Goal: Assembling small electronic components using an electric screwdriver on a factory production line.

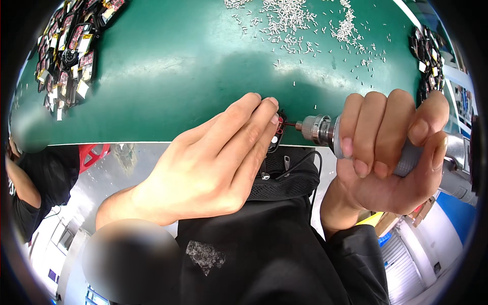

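Observation:
My right hand (391, 147) is wrapped round a grey electric screwdriver (319, 130), held nearly level. Its thin bit points left and reaches a small black device (275, 144) with a red circuit board, at the table's near edge. Whether the bit sits in a screw is too small to tell. My left hand (208, 157) has its fingers pressed together, their tips at the device's left side. It holds the device there and hides much of it; the left thumb is out of sight.
Many small silver screws (287, 20) lie scattered over the far part of the green table (162, 86). Black devices with circuit boards are heaped at far left (68, 56) and far right (429, 63). A black mesh bag (284, 185) is below the table edge. Another person's arm (23, 183) shows at left.

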The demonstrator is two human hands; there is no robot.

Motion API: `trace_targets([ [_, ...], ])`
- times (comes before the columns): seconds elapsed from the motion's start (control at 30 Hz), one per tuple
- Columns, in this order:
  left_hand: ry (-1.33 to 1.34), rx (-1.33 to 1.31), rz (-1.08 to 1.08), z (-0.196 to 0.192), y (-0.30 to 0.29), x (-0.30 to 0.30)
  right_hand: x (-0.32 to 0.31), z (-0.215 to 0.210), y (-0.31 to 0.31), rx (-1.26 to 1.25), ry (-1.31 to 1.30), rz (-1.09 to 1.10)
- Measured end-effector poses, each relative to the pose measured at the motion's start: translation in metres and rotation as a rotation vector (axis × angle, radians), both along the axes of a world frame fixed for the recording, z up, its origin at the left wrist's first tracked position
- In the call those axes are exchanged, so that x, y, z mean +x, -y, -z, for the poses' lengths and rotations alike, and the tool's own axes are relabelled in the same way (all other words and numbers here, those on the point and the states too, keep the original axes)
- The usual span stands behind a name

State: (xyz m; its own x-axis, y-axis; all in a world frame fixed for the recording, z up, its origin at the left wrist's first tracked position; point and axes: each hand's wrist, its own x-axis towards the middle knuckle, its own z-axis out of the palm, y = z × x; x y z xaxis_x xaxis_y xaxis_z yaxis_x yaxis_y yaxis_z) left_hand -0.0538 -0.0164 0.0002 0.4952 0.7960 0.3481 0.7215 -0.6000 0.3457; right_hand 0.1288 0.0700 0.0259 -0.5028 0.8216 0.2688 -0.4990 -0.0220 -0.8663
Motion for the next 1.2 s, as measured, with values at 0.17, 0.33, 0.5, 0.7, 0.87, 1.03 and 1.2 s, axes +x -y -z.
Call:
trace_targets([
  [0.17, -0.007, -0.013, -0.004, -0.001, -0.002, -0.002, -0.014, -0.013, -0.005, 0.046, 0.060, -0.081],
  [0.33, -0.084, 0.022, -0.022, -0.009, -0.001, -0.005, -0.027, -0.011, -0.005, 0.081, 0.009, -0.024],
  [0.5, -0.097, 0.024, -0.014, -0.016, 0.000, 0.001, -0.024, -0.012, -0.002, 0.047, -0.076, -0.071],
  [0.7, -0.041, 0.018, -0.181, -0.030, 0.000, -0.033, 0.008, -0.017, -0.006, -0.013, -0.409, -0.007],
  [0.87, -0.234, 0.277, -0.826, -0.050, -0.029, -0.169, 0.048, -0.005, 0.001, -0.105, -0.467, 0.169],
  [1.03, -0.462, 0.335, -0.853, -0.041, -0.065, -0.155, 0.043, 0.016, 0.012, -0.346, -0.429, 0.206],
  [1.2, -0.063, 0.162, -0.410, -0.025, -0.115, -0.067, 0.040, 0.027, 0.017, -0.422, -0.466, 0.189],
])
